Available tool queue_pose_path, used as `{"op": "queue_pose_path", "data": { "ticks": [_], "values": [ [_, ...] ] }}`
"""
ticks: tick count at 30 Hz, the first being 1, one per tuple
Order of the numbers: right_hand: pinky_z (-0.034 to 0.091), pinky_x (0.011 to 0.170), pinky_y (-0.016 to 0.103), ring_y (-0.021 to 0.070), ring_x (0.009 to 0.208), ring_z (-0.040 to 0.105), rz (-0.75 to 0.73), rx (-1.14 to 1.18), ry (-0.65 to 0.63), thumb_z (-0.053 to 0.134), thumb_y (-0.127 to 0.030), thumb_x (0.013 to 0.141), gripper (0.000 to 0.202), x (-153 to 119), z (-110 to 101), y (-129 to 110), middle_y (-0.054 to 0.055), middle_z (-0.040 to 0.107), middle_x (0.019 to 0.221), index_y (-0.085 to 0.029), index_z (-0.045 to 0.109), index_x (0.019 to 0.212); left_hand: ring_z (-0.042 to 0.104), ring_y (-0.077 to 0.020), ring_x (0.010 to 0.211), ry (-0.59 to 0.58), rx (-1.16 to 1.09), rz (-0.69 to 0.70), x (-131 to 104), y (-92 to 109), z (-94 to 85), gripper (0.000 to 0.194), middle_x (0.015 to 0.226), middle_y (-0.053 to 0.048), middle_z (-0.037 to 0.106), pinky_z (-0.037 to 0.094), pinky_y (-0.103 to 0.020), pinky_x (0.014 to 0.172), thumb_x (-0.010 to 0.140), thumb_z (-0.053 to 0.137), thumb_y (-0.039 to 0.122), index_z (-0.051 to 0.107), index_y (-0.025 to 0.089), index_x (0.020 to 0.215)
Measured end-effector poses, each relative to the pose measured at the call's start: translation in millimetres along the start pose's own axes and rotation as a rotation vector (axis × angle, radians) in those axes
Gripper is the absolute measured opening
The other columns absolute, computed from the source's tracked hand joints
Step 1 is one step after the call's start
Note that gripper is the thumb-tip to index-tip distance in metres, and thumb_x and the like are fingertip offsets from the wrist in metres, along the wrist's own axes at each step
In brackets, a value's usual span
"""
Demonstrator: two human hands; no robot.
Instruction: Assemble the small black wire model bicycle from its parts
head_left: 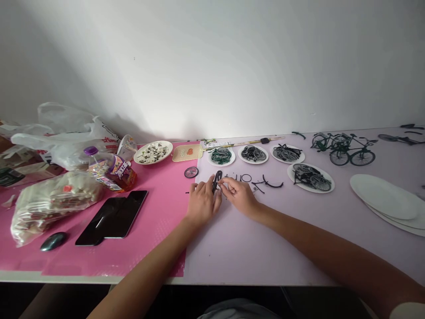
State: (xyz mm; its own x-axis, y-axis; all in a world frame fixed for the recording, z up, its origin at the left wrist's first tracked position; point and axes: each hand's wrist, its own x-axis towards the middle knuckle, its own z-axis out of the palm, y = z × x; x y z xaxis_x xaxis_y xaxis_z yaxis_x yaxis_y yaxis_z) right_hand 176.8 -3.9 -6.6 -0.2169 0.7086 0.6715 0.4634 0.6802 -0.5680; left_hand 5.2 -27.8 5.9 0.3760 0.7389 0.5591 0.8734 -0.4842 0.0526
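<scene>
My left hand [202, 199] rests on the table with its fingers closed on a dark model bicycle part [218, 175], long and narrow, that stands up past the fingertips. From the right, my right hand [241, 195] meets it in a pinch of thumb and forefinger; whatever sits in that pinch is too small to make out. Just right of the hands lie loose black parts, among them a thin ring [246, 178] and a curved black piece [272, 183]. A spoked toy wheel [191, 172] lies left of the hands on the pink mat.
Behind the hands stand plates of small parts: green [222, 156], black [253, 154] and more. Assembled model bicycles [352, 153] stand at the back right, near stacked white plates [381, 195]. Leftward are a drink bottle [111, 170], phones [111, 219], a mouse [53, 241] and bags [56, 199].
</scene>
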Motion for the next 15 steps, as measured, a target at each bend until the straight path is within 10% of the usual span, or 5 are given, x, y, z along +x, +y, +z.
{"op": "queue_pose_path", "data": {
  "ticks": [9, 15],
  "values": [
    [0.033, 0.050, 0.022, 0.0093, 0.047, 0.034, -0.044, -0.011, 0.057, 0.057, -0.029, 0.097, 0.021, 0.0, 0.7, -2.7, -0.007, 0.040, 0.053, -0.016, 0.073, 0.093, 0.059, -0.0249, 0.078, -0.074, 0.048, -0.002, 1.9, 2.9, -6.1, 0.033, 0.089, -0.011, 0.070, 0.032, -0.039, 0.073, 0.106, 0.031, 0.023, 0.061, 0.017, 0.094],
    [0.033, 0.050, 0.022, 0.0093, 0.047, 0.033, -0.036, -0.027, 0.079, 0.058, -0.029, 0.096, 0.020, -1.7, 3.5, -0.2, -0.007, 0.041, 0.051, -0.017, 0.075, 0.093, 0.060, -0.0258, 0.080, -0.087, 0.032, -0.050, 3.1, 4.3, -6.0, 0.031, 0.084, -0.010, 0.068, 0.032, -0.040, 0.074, 0.106, 0.032, 0.022, 0.060, 0.016, 0.095]
  ]
}}
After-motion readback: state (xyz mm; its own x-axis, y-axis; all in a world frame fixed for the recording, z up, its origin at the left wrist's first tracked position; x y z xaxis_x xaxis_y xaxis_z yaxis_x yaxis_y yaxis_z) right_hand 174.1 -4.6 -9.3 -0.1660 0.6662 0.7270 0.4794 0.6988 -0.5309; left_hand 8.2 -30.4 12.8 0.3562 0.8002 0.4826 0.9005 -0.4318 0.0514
